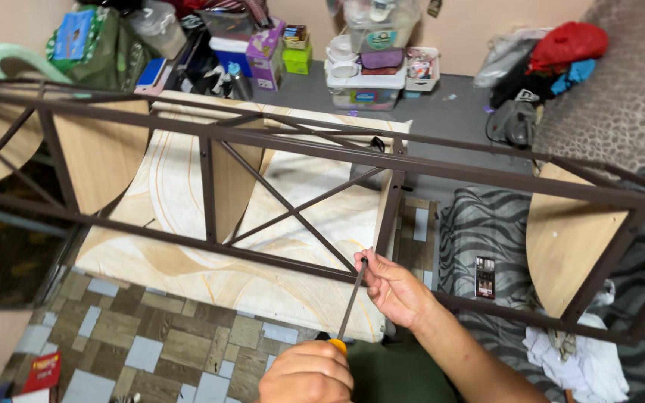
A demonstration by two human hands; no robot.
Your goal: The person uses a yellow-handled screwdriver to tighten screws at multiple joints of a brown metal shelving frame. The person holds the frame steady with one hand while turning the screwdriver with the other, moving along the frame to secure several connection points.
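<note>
At lower centre of the frame, the left hand is closing in a fist around the orange handle of a screwdriver, while the right hand is pinching its thin shaft near the tip against the brown metal frame. The tool is judged light, rigid and smooth-shafted, so it is best gripped at the handle and merely steadied near the tip.

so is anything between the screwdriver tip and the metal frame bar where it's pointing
Nothing visible. The left hand grips the screwdriver by its handle, and the right hand pinches the shaft near the tip, right against the lower bar of the brown metal frame. Only the right fingertips sit at that spot; the exact contact point is hidden by them.
</note>
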